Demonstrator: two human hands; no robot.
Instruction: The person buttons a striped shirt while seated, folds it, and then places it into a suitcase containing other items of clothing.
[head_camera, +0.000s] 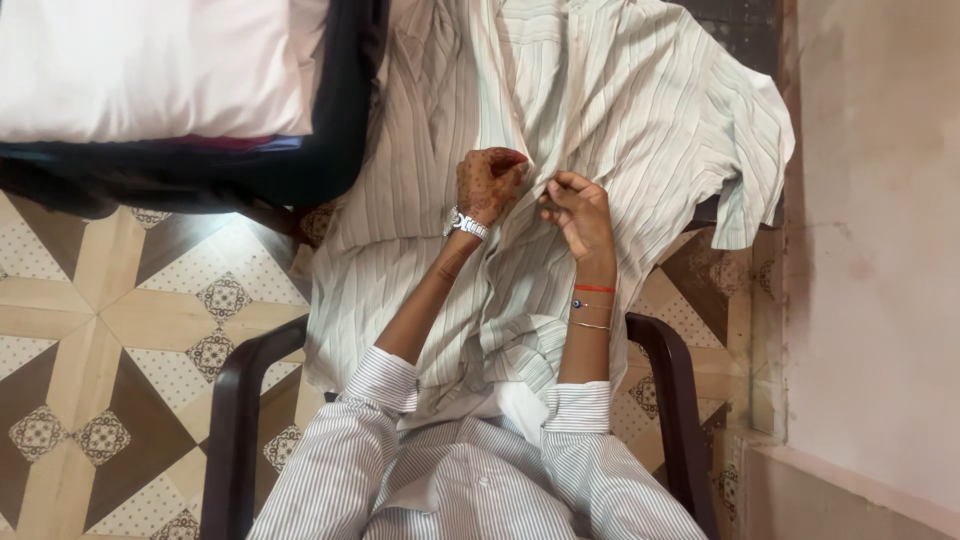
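A pale striped shirt (620, 110) lies spread over my lap and beyond, its front opening running up the middle. My left hand (487, 183), patterned with dark henna and wearing a silver watch, pinches the shirt's front edge. My right hand (578, 210), with a red thread and thin bangles at the wrist, pinches the fabric just beside it. The two hands are close together, almost touching, at the shirt's middle. Whether a needle or button sits between the fingers is too small to tell.
I sit in a dark armchair, its armrests (232, 410) on both sides. A bed with a white sheet and dark frame (150, 70) stands at the upper left. Patterned floor tiles (110, 330) lie left; a pink wall (880, 250) runs along the right.
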